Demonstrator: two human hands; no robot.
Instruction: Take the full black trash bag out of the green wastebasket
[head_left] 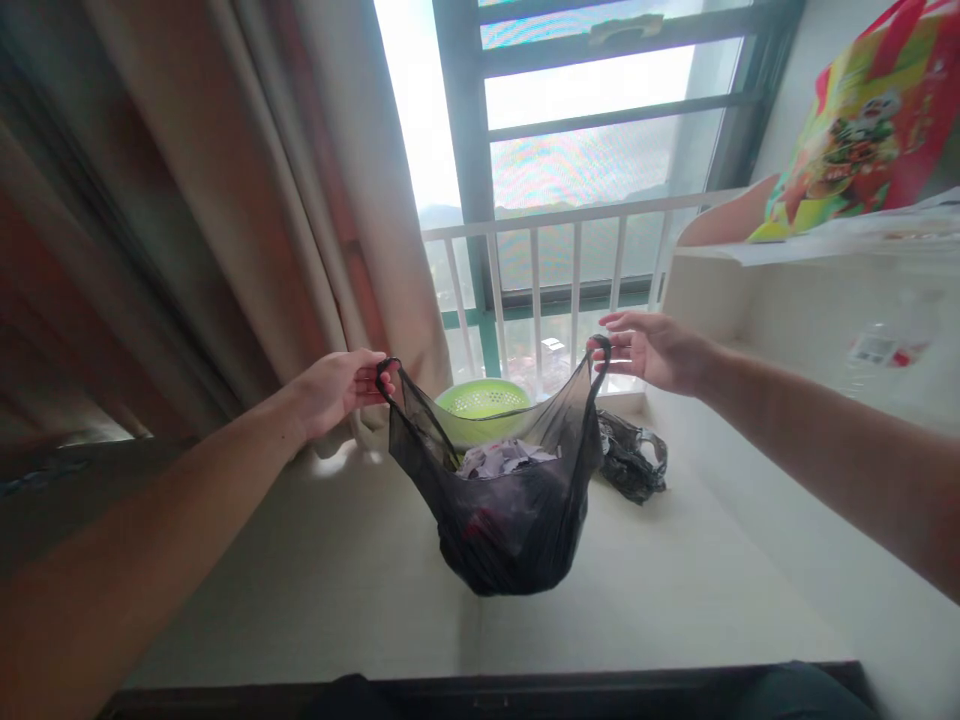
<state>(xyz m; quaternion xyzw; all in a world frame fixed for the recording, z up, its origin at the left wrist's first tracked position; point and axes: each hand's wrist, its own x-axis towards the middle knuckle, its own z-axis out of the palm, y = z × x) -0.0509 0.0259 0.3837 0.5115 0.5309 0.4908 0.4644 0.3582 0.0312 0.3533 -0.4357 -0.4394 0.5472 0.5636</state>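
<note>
Between my hands hangs a black plastic bag (517,540), thin and see-through near the top, its mouth stretched wide. My left hand (341,390) has its fingers hooked through one handle loop. The other loop hangs over the fingers of my right hand (649,350), which are partly spread. Inside the bag lies crumpled whitish paper (506,457), and a reddish patch shows through the dark plastic. Behind the bag's mouth is a light green perforated basket (484,398), its lower part hidden. A second black plastic bag (634,455) lies crumpled to the right.
A pale ledge (337,570) runs beneath the bag. Long curtains (300,200) hang at the left. A white railing (555,230) stands before the window. On the right shelf (810,250) sits a colourful shopping bag (862,130), with a clear plastic container (892,345) below.
</note>
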